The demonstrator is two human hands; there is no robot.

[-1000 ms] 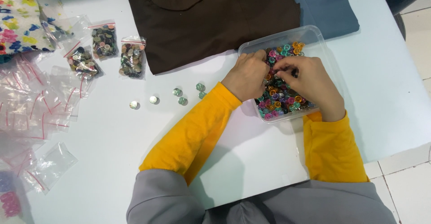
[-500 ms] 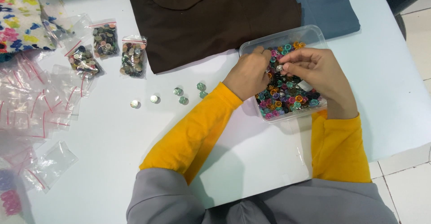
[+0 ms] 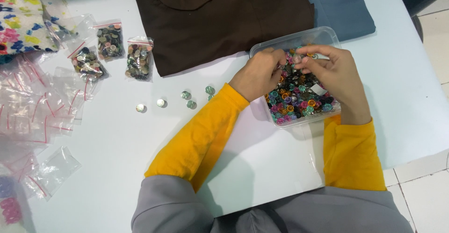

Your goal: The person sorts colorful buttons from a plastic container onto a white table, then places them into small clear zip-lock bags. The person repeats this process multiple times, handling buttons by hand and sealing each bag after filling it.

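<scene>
A clear plastic box [image 3: 291,39] full of small colourful buttons [image 3: 295,103] sits on the white table. My left hand [image 3: 258,73] and my right hand [image 3: 330,70] meet over the box, fingertips pinched together on a small button I can barely make out. Both arms wear yellow sleeves. Several loose shiny buttons [image 3: 186,95] lie in a row on the table to the left of my left arm.
Folded brown cloth [image 3: 224,18] and blue cloth [image 3: 341,6] lie behind the box. Three small bags filled with buttons [image 3: 111,41] and a pile of empty zip bags [image 3: 28,111] lie at the left, beside a floral cloth [image 3: 21,13]. The table's right edge meets a tiled floor [image 3: 421,186].
Both hands have lifted slightly from the buttons toward the far end of the box, with the fingertips coming together there.
</scene>
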